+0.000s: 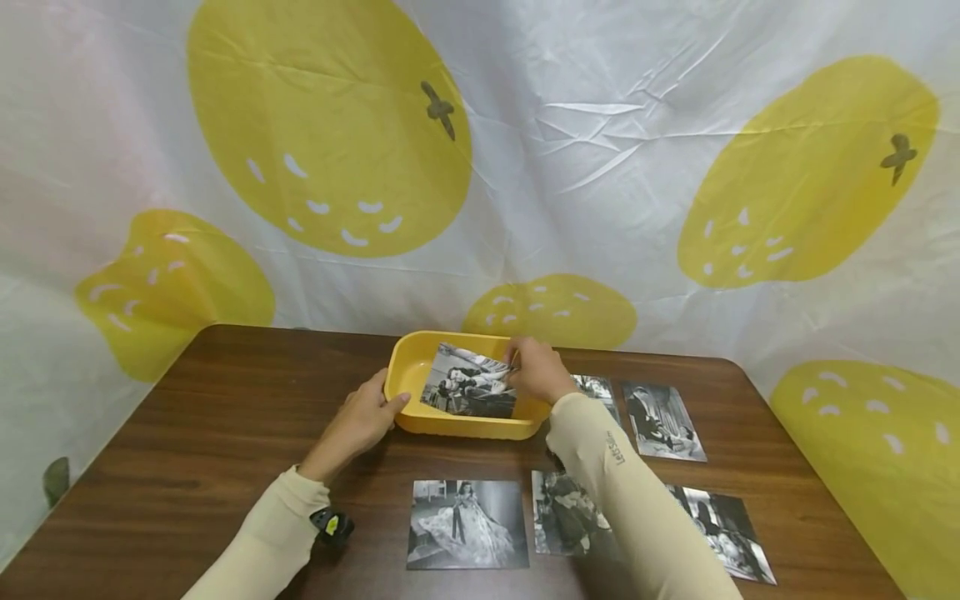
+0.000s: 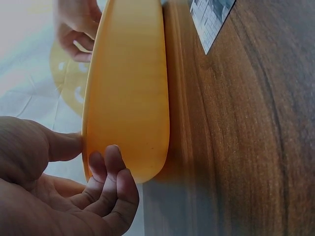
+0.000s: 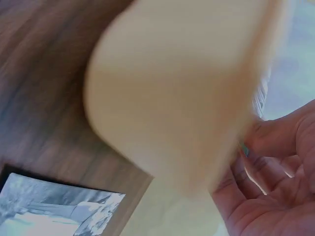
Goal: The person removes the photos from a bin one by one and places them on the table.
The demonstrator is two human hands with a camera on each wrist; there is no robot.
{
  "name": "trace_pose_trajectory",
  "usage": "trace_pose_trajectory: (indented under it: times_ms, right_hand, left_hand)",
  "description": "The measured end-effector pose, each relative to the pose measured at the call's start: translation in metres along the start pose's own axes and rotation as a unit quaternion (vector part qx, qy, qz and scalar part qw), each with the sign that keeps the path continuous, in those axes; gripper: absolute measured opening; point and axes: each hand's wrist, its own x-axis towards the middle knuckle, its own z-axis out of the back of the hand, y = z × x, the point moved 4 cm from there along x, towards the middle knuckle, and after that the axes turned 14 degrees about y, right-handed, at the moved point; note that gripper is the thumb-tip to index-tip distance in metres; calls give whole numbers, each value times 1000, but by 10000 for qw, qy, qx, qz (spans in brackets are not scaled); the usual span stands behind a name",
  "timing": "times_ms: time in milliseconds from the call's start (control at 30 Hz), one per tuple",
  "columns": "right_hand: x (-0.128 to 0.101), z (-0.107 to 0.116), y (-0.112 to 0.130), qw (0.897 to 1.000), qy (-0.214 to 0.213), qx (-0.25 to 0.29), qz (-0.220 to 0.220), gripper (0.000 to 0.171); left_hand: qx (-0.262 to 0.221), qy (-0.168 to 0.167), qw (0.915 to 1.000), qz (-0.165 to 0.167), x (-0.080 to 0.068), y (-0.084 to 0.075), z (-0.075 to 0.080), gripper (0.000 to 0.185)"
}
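A yellow plastic tray (image 1: 420, 421) stands on the brown table (image 1: 225, 400). My left hand (image 1: 392, 408) grips the tray's left end, thumb on the rim and fingers curled beneath; the left wrist view shows the hand (image 2: 96, 153) against the tray's outer wall (image 2: 128, 88). My right hand (image 1: 519, 364) pinches the right edge of a black-and-white photo (image 1: 468, 385), which leans tilted inside the tray. In the right wrist view the tray (image 3: 182, 93) is a blur in front of the right hand (image 3: 251, 147).
Several more black-and-white photos lie flat on the table: one near me at centre (image 1: 467, 523), one under my right forearm (image 1: 566, 517), one at the right (image 1: 727, 521), two beside the tray (image 1: 662, 421). A white sheet with yellow fruit shapes (image 1: 525, 167) hangs behind the table.
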Motion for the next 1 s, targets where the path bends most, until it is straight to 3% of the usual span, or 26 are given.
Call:
trace_pose_trajectory:
  times_ms: [233, 400, 700, 1000]
  right_hand:
    - [-20, 29, -8, 9904, 71, 1382, -57, 18]
    - [-37, 54, -29, 9781, -283, 2043, -283, 22]
    - [-85, 85, -96, 9653, -934, 2348, -658, 27]
    - [-148, 97, -182, 9598, -1417, 2113, -1182, 30]
  left_hand:
    - [64, 10, 10000, -56, 3, 1, 0, 49]
    - [33, 23, 10000, -74, 5, 1, 0, 51]
    - [-6, 37, 9999, -146, 5, 1, 1, 52]
    - [-1, 41, 9997, -259, 4, 0, 2, 51]
